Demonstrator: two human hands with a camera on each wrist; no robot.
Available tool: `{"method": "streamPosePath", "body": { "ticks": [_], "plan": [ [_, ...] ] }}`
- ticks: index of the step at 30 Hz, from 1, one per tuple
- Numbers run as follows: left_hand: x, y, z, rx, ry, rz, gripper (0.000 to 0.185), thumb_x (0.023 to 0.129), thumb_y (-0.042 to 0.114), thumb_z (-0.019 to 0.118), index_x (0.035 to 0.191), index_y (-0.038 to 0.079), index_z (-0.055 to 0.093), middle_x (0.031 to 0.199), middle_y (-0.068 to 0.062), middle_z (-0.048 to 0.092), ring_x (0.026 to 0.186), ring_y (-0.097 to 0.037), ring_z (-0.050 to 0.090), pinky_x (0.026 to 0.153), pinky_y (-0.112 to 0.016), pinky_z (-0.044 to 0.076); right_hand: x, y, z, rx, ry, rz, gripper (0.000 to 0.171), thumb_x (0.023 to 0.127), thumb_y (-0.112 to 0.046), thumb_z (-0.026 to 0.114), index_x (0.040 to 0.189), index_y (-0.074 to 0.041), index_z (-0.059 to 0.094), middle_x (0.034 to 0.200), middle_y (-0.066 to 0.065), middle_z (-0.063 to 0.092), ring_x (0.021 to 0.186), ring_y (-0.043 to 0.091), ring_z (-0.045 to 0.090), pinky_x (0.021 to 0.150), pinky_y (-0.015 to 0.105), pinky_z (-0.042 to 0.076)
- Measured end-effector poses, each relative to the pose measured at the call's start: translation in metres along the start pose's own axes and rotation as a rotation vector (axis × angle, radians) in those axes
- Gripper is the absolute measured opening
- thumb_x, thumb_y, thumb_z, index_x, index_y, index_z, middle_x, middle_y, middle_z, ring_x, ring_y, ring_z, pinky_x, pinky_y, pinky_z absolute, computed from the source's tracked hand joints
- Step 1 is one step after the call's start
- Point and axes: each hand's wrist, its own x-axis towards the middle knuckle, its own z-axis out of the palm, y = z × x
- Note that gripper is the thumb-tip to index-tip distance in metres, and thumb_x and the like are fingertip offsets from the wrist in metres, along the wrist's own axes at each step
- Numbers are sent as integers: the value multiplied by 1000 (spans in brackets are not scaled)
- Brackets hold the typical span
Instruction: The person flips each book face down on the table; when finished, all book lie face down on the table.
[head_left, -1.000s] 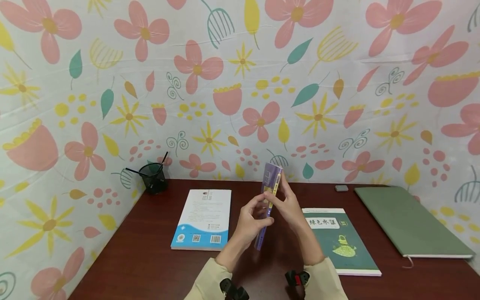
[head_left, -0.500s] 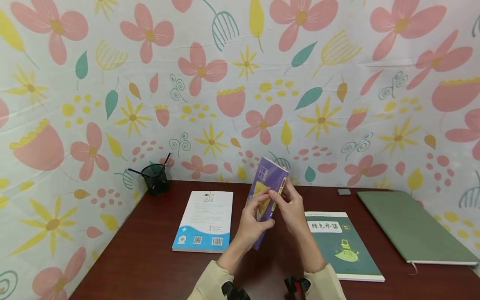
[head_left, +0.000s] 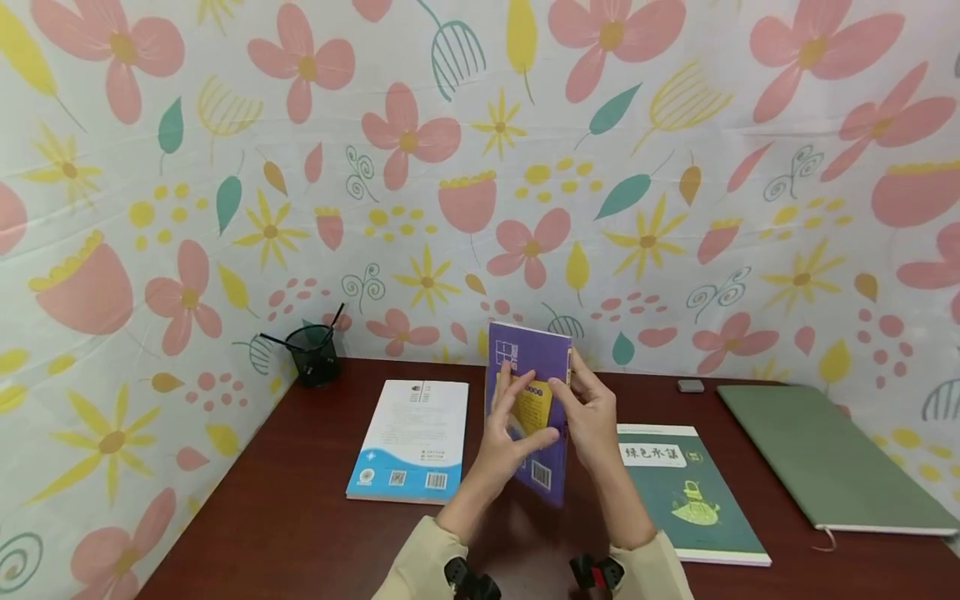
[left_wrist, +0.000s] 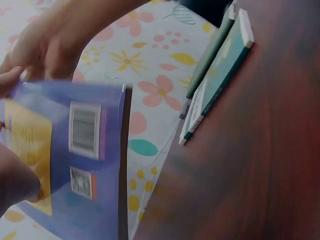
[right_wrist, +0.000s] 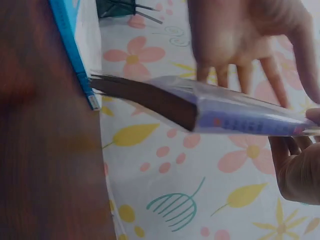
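Purple book (head_left: pixel 534 408) near upright over desk (head_left: pixel 300 467), between 2 hands.
Right hand (head_left: pixel 592 417) pinches spine (right_wrist: pixel 245 121); left hand (head_left: pixel 501 446) spread at back cover (left_wrist: pixel 60 135), contact unclear. I'd pinch spine firmly, left flat, bracing cover.

both hands are raised over the surface (head_left: pixel 262 517), roughly midway between its left and right edges, fingers pointing up towards its far edge. the left hand (head_left: pixel 502 446) has its fingers spread and extended, its thumb (head_left: pixel 542 438) angled across towards the right hand (head_left: pixel 592 412). the right thumb and fingers meet in a pinch. the left forearm (head_left: pixel 468 502) and right forearm (head_left: pixel 626 504) lean inward, bare above pale sleeves (head_left: pixel 426 558) that cover the rest.
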Motion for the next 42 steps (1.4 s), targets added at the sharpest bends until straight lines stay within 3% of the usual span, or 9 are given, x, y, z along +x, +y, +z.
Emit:
{"method": "streamPosePath", "body": {
  "ticks": [5,9,12,15,19,25,30,36,42],
  "plan": [
    [4,-1,-14,-6,73,-40,66,89,24,70,149,25,41,166,-1,-11,153,-30,-14,118,-64,0,-3,-2,2,5,-31,4,58,98,-7,56,150,-25,38,123,10,69,85,4,71,68,27,59],
    [6,-9,-28,22,98,-125,69,90,22,69,151,29,37,165,-6,-15,152,-33,-15,117,-66,2,-2,-2,1,16,-31,20,59,99,-7,53,152,-25,34,133,23,59,86,4,72,69,28,59],
    [4,-17,-40,-18,66,-188,73,92,20,67,153,30,29,166,-11,2,150,-38,12,116,-61,22,0,-3,-3,43,4,43,60,99,-6,53,152,-26,33,136,22,57,87,3,72,71,27,59],
    [2,-22,-52,-53,34,-219,75,94,18,65,155,27,24,158,-15,25,130,-32,44,103,-45,45,1,-4,-7,89,34,61,60,99,-8,52,152,-27,33,138,17,58,90,3,72,73,26,59],
    [-1,-25,-62,-75,24,-241,74,94,17,65,156,22,24,140,-19,45,111,-15,58,90,-28,51,2,-4,-13,113,27,90,61,100,-10,52,154,-28,29,141,13,56,91,3,71,75,24,58],
    [-2,-23,-62,-105,10,-240,80,91,7,66,157,18,21,132,-23,58,99,-11,67,84,-28,56,8,-2,-19,59,-24,82,62,101,-11,51,155,-27,25,145,19,50,88,1,71,72,21,58],
    [-3,-23,-56,-44,67,-221,79,88,-1,66,155,9,24,127,-29,61,90,-9,69,78,-25,57,16,3,-25,-36,-47,112,63,101,-11,51,155,-27,24,149,13,47,82,-1,69,67,20,57],
    [-3,-28,-50,-35,139,-201,77,84,-8,65,151,3,29,119,-33,62,78,-4,67,70,-23,57,34,18,-36,-193,-63,102,64,97,-16,60,154,-24,31,133,23,59,70,-2,66,63,20,55],
    [8,-38,-49,57,143,-197,74,85,-6,65,150,0,30,112,-31,63,85,-16,68,73,-28,59,47,35,-45,-279,-79,109,68,95,-19,63,155,-21,29,125,26,64,67,0,65,62,23,56]
  ]
}}
